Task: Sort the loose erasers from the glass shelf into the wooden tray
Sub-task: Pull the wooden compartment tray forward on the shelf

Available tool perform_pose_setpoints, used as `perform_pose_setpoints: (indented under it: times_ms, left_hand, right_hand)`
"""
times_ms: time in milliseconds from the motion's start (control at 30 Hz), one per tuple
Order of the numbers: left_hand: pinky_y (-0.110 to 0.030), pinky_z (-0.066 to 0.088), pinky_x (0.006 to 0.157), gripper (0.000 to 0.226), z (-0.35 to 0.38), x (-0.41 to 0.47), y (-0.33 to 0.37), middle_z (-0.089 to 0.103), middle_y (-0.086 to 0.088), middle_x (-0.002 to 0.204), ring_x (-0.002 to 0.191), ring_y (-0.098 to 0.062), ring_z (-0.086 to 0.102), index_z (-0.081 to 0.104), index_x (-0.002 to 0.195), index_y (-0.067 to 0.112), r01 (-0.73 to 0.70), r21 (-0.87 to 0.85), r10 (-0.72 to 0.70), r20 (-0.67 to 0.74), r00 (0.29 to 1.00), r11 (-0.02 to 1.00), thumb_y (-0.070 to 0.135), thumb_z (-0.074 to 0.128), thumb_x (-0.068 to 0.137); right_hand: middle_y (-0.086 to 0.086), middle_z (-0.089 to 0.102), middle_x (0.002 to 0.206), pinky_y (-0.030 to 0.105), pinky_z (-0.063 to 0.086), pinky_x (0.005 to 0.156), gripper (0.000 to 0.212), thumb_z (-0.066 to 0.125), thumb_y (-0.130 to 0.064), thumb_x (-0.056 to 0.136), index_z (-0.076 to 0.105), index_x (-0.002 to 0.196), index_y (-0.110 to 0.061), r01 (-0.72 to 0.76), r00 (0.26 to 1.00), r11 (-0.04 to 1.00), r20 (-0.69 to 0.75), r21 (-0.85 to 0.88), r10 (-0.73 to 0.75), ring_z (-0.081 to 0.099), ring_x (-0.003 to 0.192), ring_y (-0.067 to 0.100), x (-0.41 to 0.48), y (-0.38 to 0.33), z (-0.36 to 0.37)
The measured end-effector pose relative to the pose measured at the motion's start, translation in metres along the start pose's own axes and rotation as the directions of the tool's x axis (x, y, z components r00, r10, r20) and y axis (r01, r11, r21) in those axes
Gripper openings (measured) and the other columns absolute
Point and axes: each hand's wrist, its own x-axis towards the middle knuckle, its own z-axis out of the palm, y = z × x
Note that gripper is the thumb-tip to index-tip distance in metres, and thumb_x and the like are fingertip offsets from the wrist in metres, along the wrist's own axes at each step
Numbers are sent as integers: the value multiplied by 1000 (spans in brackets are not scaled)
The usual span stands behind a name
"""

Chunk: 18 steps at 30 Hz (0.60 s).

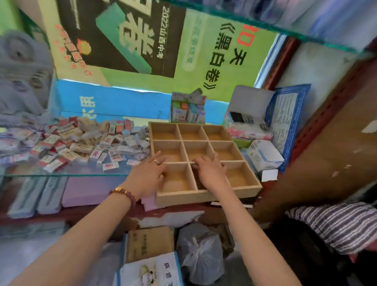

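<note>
My fingers (159,157) on the left hand (148,175) are spread flat and hold nothing. They rest on the left edge of the wooden tray (203,197), near its front corner. The fingers of my right hand (212,170) are bent a little and press down on the thin walls in the middle of the tray. That hand holds nothing too.

The tray has nine little boxes, three by three. All the ones I can see into are bare. Its front edge sticks out past the shelf, so I think it could tip. I should push it back until it sits flat.

The erasers (73,142) lie in a big messy pile on the glass shelf (43,172), just to the left of the tray. Some nearly touch it. They are in small wrappers, many red and white, some plain. The picture is blurry, so I cannot read them.

To do this well, I think I should keep one hand on the tray so it does not slide. Then I pick up erasers with the other hand, putting each kind in its own box.
</note>
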Motion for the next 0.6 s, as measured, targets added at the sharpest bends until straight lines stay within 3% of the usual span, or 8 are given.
perform_pose_setpoints:
  times_ms: [67,133,267,367,433,533,600]
  left_hand:
    - [-33,22,113,32,-4,-8,22,25,-4,154,144,-20,15,55,123,10,71,-48,-72,-5,997,996,17,35,99]
    - [-31,30,107,35,-7,-18,48,25,-6,154,138,-23,29,59,119,8,126,-42,-122,75,990,991,29,38,100]
    - [-32,33,105,42,1,-28,76,39,-4,145,133,-20,35,61,117,16,144,122,-158,109,981,982,47,47,93]
    - [-27,42,87,25,7,-35,82,58,-1,121,109,-18,54,59,116,23,170,250,-181,21,983,953,29,49,93]
    - [-26,44,85,26,10,-37,84,61,3,115,104,-16,58,59,116,26,200,282,-199,-33,979,938,19,46,94]
    - [-27,47,85,21,12,-34,83,63,5,108,97,-15,60,61,106,28,278,241,-283,-15,959,930,20,46,94]
    - [-24,45,77,15,7,-29,81,63,5,97,88,-14,59,59,92,27,301,243,-317,28,948,922,21,45,95]
  right_hand:
    - [4,38,147,64,13,110,35,30,-14,101,51,127,-26,38,999,999,21,29,-39,5,145,36,-4,1,-6]
    - [6,38,148,65,10,109,40,30,-9,100,50,130,-26,56,998,998,30,26,-57,4,145,36,-10,3,-8]
    - [8,41,145,66,14,107,38,34,-10,99,50,130,-24,83,996,997,-18,-5,-83,6,145,35,-11,9,-5]
    - [9,41,144,67,16,107,39,41,-6,95,50,129,-23,92,995,995,-22,-27,-92,5,145,37,-5,13,0]
    - [11,41,143,70,15,106,39,44,-5,94,51,129,-23,95,995,995,-24,-35,-96,4,145,38,-1,15,2]
    - [12,40,145,73,13,104,40,48,-9,93,50,131,-23,107,994,993,-26,-52,-109,3,144,40,4,18,4]
    - [13,40,144,75,13,103,37,50,-13,93,50,130,-22,115,993,991,-30,-62,-117,4,144,41,7,18,5]
